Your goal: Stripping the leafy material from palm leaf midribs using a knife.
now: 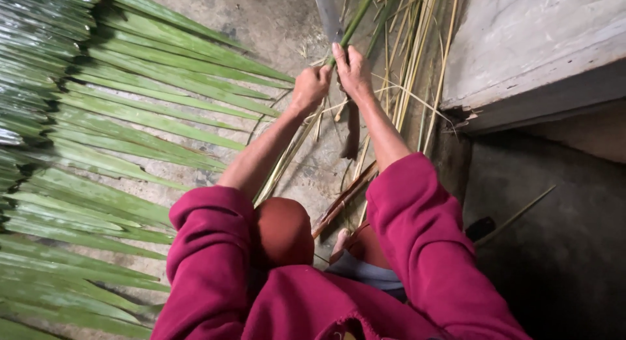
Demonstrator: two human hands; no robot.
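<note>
1. While both arms reach forward out of rolled-up magenta fleece sleeves (417, 236), the left hand (311, 87) is curled into a closed fist around a thin pale-green leaf strip (287, 159), which runs down and back toward the knees.
2. The right hand (353, 71) is wrapped tight around the handle end of a long flat grey metal blade (327, 14), thumb stretched up along it. The blade looks dull and smooth, and sticks up away from the body.
3. A slim glossy green leaf stalk (358, 17) lies right against the blade, slanting up and to the right from between the two hands. The hands sit just beside each other, almost touching.
4. To the left, long narrow green palm leaflets (130, 112) fan out across the floor, shiny and ribbed lengthwise, overlapping like slats.
5. Behind the hands there's a loose bundle of dry straw-coloured leaf midribs (417, 46), thin and stiff-looking.
6. Under everything is a rough grey concrete floor (261, 20), stained and gritty. On the right, a raised concrete slab (521, 40) has a chipped edge.
7. A reddish-brown splintery strip (345, 196) lies on the floor near the knees.
</note>
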